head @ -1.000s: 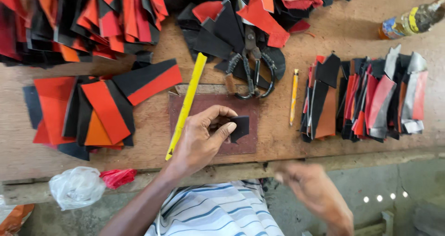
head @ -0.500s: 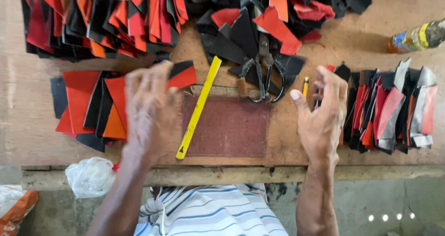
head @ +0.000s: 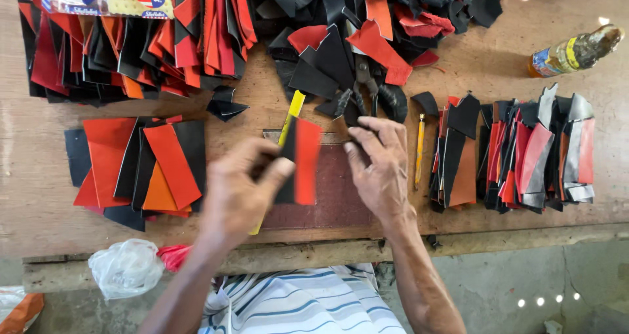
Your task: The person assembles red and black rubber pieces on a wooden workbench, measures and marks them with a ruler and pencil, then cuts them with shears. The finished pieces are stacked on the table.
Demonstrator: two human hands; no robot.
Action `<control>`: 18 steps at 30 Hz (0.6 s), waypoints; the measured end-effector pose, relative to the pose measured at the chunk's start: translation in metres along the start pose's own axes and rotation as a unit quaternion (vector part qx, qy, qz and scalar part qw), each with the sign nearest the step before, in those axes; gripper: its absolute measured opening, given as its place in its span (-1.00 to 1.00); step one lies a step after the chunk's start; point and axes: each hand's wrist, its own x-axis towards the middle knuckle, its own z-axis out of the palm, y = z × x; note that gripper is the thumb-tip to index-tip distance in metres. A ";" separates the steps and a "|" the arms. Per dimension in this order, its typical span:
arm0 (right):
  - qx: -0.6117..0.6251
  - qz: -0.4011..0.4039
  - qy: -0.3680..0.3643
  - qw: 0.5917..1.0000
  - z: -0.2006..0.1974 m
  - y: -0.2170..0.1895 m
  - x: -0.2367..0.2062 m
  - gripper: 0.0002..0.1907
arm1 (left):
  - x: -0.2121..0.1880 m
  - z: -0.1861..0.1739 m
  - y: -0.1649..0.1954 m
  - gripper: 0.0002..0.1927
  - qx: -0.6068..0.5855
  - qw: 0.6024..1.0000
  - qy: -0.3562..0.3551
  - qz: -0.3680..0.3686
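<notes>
Head view: left hand (head: pixel 239 190) pinches a black-and-red leather piece (head: pixel 300 160) by its black left edge, thumb and fingers closed on it, piece sticking out to the right of the grip, lifted above the dark red cutting mat (head: pixel 334 196). Piece stands with its long axis running away from the person, near vertical in frame; black strip on left, wider red panel on right, flat, roughly rectangular. Right hand (head: pixel 380 170) sits just beside it, fingers curled at the piece's upper right edge, contact unclear, cannot tell whether it grips. Yellow ruler (head: pixel 290 114) runs behind the piece. Scissors (head: pixel 360 95) and yellow pencil (head: pixel 419 150) lie nearby on the wooden table (head: pixel 39 203).
</notes>
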 end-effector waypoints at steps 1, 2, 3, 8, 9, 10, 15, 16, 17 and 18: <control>-0.006 0.006 0.001 1.000 0.000 0.003 0.002 -0.72 | -0.002 0.012 -0.001 -0.78 -0.009 1.000 -0.014 0.020; -0.013 0.011 0.004 1.000 -0.001 0.006 0.005 -0.75 | -0.002 0.022 -0.003 -0.74 -0.019 0.998 -0.029 0.043; -0.026 0.016 0.012 0.999 -0.003 0.007 0.006 -0.74 | -0.002 0.029 -0.006 -0.74 0.026 0.998 -0.018 0.056; -0.007 0.056 -0.029 0.998 -0.027 0.008 -0.009 -0.60 | -0.002 0.023 -0.016 -0.55 0.232 0.963 0.018 0.137; 0.013 0.035 -0.059 0.998 -0.032 0.006 -0.016 -0.54 | 0.003 0.020 -0.018 -0.56 0.259 0.950 0.035 0.169; 0.033 0.014 -0.090 0.995 -0.037 0.004 -0.023 -0.48 | 0.009 0.017 -0.020 -0.56 0.284 0.936 0.052 0.201; 0.069 -0.004 -0.162 0.984 -0.030 -0.001 -0.042 -0.28 | 0.018 0.008 -0.025 -0.55 0.305 0.937 0.089 0.148; 0.069 -0.001 -0.164 0.984 -0.028 -0.001 -0.045 -0.29 | 0.016 0.007 -0.025 -0.54 0.305 0.934 0.102 0.157; 0.069 0.002 -0.167 0.984 -0.026 -0.002 -0.046 -0.30 | 0.014 0.006 -0.024 -0.53 0.305 0.931 0.115 0.165; 0.071 -0.004 -0.163 0.984 -0.025 -0.002 -0.048 -0.32 | 0.012 0.006 -0.024 -0.52 0.293 0.937 0.076 0.174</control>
